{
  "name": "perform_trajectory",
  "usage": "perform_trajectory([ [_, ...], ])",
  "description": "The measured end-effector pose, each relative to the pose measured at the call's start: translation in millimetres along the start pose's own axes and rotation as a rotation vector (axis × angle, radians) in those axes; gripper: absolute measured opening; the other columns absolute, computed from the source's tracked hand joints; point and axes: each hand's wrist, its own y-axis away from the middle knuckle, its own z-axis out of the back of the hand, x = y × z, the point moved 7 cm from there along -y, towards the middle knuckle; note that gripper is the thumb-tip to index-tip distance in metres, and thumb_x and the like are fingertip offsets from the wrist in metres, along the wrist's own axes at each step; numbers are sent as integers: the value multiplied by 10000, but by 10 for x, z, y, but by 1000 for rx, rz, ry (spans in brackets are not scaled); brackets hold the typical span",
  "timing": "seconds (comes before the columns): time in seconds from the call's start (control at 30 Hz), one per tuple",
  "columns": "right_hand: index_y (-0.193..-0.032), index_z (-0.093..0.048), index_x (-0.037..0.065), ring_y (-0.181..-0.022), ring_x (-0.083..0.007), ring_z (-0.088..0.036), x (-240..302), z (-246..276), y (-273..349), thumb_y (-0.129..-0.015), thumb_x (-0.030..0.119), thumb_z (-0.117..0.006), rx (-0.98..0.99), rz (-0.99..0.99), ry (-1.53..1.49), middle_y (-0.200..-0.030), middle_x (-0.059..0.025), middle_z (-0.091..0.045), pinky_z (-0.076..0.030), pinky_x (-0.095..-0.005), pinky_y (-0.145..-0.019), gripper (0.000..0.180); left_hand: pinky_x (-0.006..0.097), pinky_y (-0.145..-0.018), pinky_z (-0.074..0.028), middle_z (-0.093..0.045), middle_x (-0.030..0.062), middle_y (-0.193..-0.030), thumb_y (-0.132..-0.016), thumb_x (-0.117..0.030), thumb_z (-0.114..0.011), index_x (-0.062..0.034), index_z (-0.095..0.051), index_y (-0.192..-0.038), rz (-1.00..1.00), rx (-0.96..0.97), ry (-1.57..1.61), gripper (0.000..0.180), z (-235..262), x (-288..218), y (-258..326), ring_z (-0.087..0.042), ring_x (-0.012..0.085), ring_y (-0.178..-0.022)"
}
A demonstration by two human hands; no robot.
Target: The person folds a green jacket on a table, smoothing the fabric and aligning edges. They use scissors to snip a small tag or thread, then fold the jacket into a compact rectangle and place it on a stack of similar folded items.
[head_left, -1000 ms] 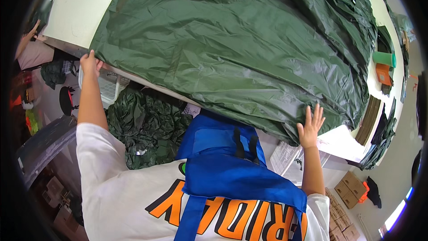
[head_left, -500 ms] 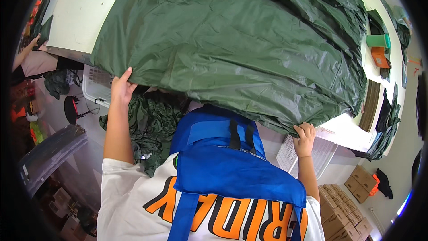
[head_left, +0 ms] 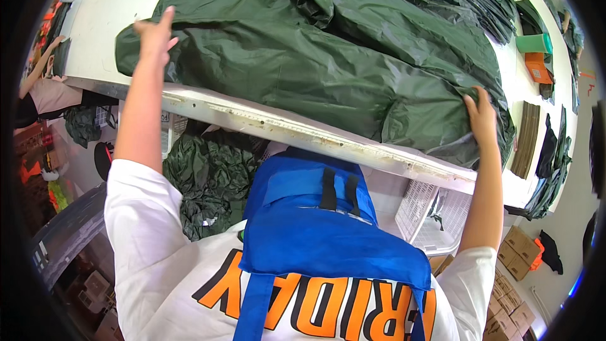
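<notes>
A large sheet of dark green, slightly shiny fabric (head_left: 271, 69) lies across the white worktable, its near part doubled back in a long fold. At the fold's left end my left hand (head_left: 156, 41) is open, thumb and fingers spread over the cloth. My right hand (head_left: 481, 113) rests on the right end of the folded part, thumb and forefinger apart; its other fingers are partly hidden. Wrinkles run along the fold, and a raised crumple (head_left: 309, 3) stands behind it.
The table's white front edge (head_left: 265, 123) shows below the cloth. Crumpled green fabric (head_left: 208, 177) lies beneath, near a white plastic basket (head_left: 435, 215). To the right are a green roll (head_left: 534, 43), an orange box (head_left: 538, 68) and a brown stack (head_left: 525, 139). Another person's arm (head_left: 39, 66) is at far left.
Both hands have moved away from me, carrying the near edge of the green fabric up and over onto itself. The table's front edge is now uncovered. My left fingers have spread from their grip.
</notes>
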Motion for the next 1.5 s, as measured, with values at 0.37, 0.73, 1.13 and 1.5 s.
perform_trajectory([
  [0.37,-1119,-474,44,-878,-430,-623,-315,-685,-375,-936,471,-481,-33,-235,148,-961,-244,-651,-490,-499,-742,465,415,-918,-401,-626,125,-1048,-866,-355,-606,-86,-615,-1082,-1059,847,-874,345,-2340,-330,1772,-563,322,-1037],
  [0.73,-1140,-610,60,-1048,-327,-565,-1955,200,1621,-941,218,-502,-649,-358,149,-1107,-140,-629,-404,-402,-939,275,429,-851,-453,-635,167,-1067,-918,-324,-536,-75,-576,-1212,-1030,1017,-986,388,-2752,-178,1660,-584,356,-976],
  [1.13,-906,-621,62,-836,-421,-591,-2582,-125,1324,-961,410,-463,-144,-514,250,-900,-219,-634,-455,-488,-724,386,431,-797,-461,-633,166,-926,-894,-367,-571,-53,-612,-1083,-1260,958,-1060,369,-2901,-236,1704,-597,348,-888],
  [1.5,-873,-552,60,-799,-363,-599,-1366,-410,561,-988,351,-412,-285,-290,210,-809,-170,-636,-432,-489,-691,343,325,-908,-422,-545,16,-816,-751,-102,-568,-99,-593,-759,-1634,1371,-383,26,-2746,-620,3958,-548,191,-861],
])
